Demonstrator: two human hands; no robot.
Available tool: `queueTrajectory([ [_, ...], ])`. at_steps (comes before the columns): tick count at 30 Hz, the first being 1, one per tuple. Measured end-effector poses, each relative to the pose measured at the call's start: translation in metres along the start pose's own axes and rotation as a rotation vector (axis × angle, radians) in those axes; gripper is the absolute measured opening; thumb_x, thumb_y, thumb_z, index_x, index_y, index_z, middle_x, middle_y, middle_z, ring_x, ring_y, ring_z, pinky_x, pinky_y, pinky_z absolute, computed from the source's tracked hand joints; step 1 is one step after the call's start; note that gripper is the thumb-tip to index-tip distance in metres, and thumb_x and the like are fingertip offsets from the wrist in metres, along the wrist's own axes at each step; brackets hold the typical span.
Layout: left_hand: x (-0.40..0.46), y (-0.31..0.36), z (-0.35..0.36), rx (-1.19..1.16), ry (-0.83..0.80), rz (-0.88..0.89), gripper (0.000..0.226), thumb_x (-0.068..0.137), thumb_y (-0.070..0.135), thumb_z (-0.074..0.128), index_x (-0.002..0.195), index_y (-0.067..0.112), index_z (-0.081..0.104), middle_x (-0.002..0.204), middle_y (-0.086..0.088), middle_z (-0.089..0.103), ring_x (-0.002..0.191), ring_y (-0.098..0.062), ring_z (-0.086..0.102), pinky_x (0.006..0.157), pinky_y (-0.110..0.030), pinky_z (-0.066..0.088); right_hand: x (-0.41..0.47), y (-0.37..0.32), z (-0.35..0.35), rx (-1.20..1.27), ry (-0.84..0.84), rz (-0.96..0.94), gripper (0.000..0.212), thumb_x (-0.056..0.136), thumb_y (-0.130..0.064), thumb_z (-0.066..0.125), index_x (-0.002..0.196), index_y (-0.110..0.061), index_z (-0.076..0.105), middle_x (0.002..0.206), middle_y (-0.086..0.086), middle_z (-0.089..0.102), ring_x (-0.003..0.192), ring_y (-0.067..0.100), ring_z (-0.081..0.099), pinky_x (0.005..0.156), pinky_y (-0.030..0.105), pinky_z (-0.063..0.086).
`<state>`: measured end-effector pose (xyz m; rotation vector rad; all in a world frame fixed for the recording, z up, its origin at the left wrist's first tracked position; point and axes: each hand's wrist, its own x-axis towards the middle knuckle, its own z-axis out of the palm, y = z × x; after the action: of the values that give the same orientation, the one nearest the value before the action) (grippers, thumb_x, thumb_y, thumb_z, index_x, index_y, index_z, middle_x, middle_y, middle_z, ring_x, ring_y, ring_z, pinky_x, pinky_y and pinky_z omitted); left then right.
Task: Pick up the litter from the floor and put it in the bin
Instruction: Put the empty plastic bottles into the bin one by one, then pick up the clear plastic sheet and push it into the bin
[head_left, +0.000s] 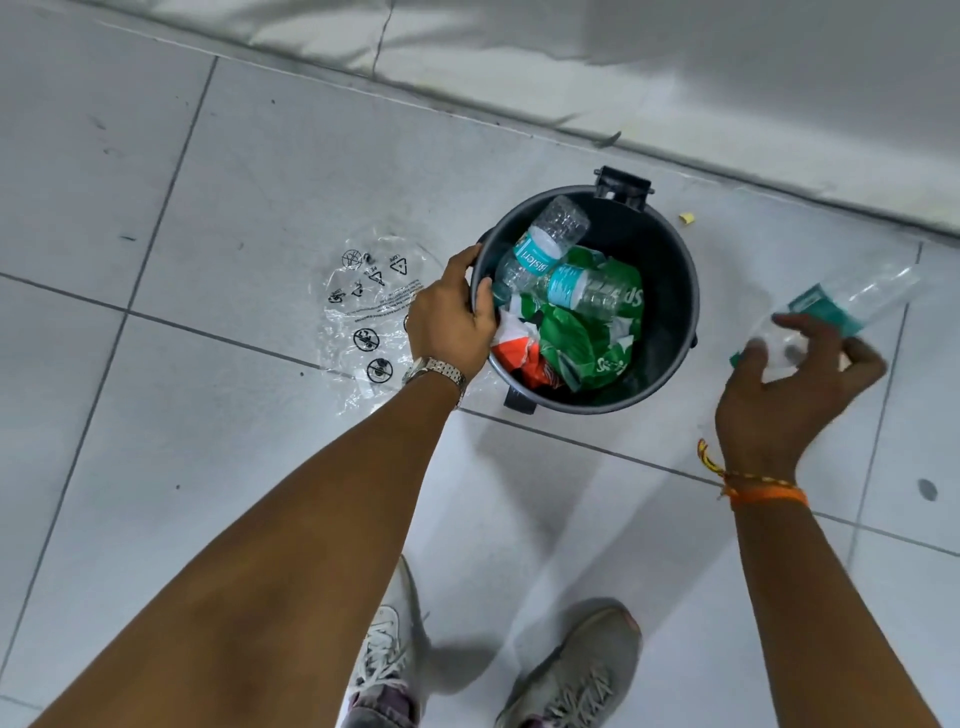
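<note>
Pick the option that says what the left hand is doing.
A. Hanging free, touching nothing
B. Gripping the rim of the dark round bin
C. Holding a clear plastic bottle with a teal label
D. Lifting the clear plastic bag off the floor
B: the left hand curls its fingers over the rim of the dark round bin, while the clear plastic bag lies flat on the tiled floor beside it.

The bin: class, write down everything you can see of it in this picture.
The bin is a round, dark grey pail that looks like plastic, standing upright on the pale tiled floor near the wall. It has no lid on; a black hinge bracket juts from its far rim and a black pedal shows at its near base. Inside lie two clear bottles with teal labels and crumpled green and orange wrappers. The left hand grips its left rim, thumb inside. A clear plastic bag lies beside it.
</note>
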<state>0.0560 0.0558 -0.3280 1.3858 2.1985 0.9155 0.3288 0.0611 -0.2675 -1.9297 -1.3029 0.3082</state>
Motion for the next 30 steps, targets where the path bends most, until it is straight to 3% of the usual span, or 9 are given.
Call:
queueTrajectory([
  [3, -0.001, 0.003, 0.000, 0.024, -0.017, -0.014, 0.040, 0.097, 0.031, 0.050, 0.134, 0.019, 0.060, 0.069, -0.013, 0.069, 0.063, -0.035, 0.064, 0.057, -0.040, 0.053, -0.002, -0.053, -0.012, 0.070, 0.020, -0.162, 0.024, 0.089, -0.010, 0.065, 0.111, -0.019, 0.066, 0.129, 0.018, 0.044, 0.108, 0.018, 0.061, 0.091, 0.037, 0.054],
  [6, -0.002, 0.006, -0.003, 0.037, -0.031, -0.027, 0.044, 0.098, 0.036, 0.044, 0.136, 0.020, 0.058, 0.072, -0.016, 0.070, 0.066, -0.037, 0.065, 0.059, -0.043, 0.054, -0.011, -0.092, -0.008, 0.054, -0.271, -0.156, 0.026, 0.090, -0.006, 0.065, 0.113, -0.017, 0.069, 0.133, 0.020, 0.045, 0.108, -0.005, 0.058, 0.096, 0.010, 0.047],
  [8, -0.003, 0.006, -0.003, 0.054, -0.045, -0.042, 0.046, 0.098, 0.039, 0.041, 0.138, 0.022, 0.056, 0.074, -0.016, 0.070, 0.066, -0.038, 0.065, 0.061, -0.045, 0.054, -0.012, -0.103, 0.000, -0.180, -0.686, -0.098, 0.032, 0.094, -0.014, 0.066, 0.124, -0.024, 0.066, 0.144, 0.017, 0.042, 0.125, 0.009, 0.055, 0.110, 0.027, 0.047],
  [10, -0.002, 0.007, -0.005, 0.059, -0.075, -0.065, 0.047, 0.099, 0.043, 0.038, 0.140, 0.026, 0.053, 0.071, -0.013, 0.069, 0.065, -0.036, 0.064, 0.060, -0.045, 0.054, -0.011, -0.109, 0.003, -0.356, -0.890, 0.005, 0.037, 0.096, -0.022, 0.066, 0.131, -0.032, 0.060, 0.153, 0.013, 0.036, 0.136, 0.034, 0.047, 0.114, 0.050, 0.043],
  [15, -0.023, -0.009, -0.016, -0.011, -0.043, -0.160, 0.049, 0.101, 0.049, 0.037, 0.148, 0.040, 0.029, 0.060, 0.010, 0.056, 0.053, -0.008, 0.057, 0.048, -0.025, 0.038, -0.032, -0.134, 0.007, -0.166, -0.525, -0.192, 0.025, 0.088, -0.013, 0.066, 0.111, -0.022, 0.069, 0.132, 0.006, 0.056, 0.117, 0.028, 0.054, 0.096, 0.040, 0.050],
  [20, -0.085, -0.072, -0.048, 0.092, -0.038, -0.385, 0.029, 0.100, 0.045, 0.040, 0.128, 0.038, 0.045, 0.071, 0.012, 0.060, 0.072, -0.031, 0.067, 0.061, -0.030, 0.040, -0.102, -0.161, 0.054, 0.257, -0.757, -0.375, 0.017, 0.088, -0.003, 0.059, 0.101, -0.009, 0.068, 0.111, 0.007, 0.058, 0.098, 0.021, 0.061, 0.085, 0.039, 0.055],
  [23, -0.128, -0.114, -0.072, 0.187, -0.039, -0.459, 0.020, 0.101, 0.035, 0.047, 0.120, 0.032, 0.050, 0.063, 0.013, 0.055, 0.070, -0.035, 0.067, 0.059, -0.031, 0.041, -0.142, -0.162, 0.124, 0.117, -1.052, -0.409, 0.044, 0.080, 0.002, 0.066, 0.123, -0.007, 0.059, 0.131, 0.012, 0.049, 0.116, 0.031, 0.056, 0.093, 0.045, 0.054],
  [25, -0.149, -0.142, -0.083, 0.209, -0.046, -0.491, 0.019, 0.100, 0.030, 0.050, 0.119, 0.029, 0.052, 0.064, 0.012, 0.056, 0.067, -0.035, 0.066, 0.059, -0.032, 0.041, -0.154, -0.158, 0.182, -0.102, -1.222, -0.388, 0.077, 0.079, -0.007, 0.076, 0.146, -0.013, 0.039, 0.155, 0.016, 0.025, 0.135, 0.043, 0.039, 0.101, 0.052, 0.051],
  [30, -0.170, -0.189, -0.104, 0.228, -0.077, -0.557, 0.016, 0.098, 0.028, 0.054, 0.113, 0.034, 0.055, 0.066, 0.010, 0.063, 0.061, -0.027, 0.060, 0.056, -0.034, 0.045, -0.161, -0.138, 0.292, -0.517, -1.271, -0.150, 0.155, 0.054, -0.040, 0.099, 0.149, -0.055, -0.023, 0.160, 0.002, -0.042, 0.149, 0.058, -0.011, 0.093, 0.088, 0.029],
])
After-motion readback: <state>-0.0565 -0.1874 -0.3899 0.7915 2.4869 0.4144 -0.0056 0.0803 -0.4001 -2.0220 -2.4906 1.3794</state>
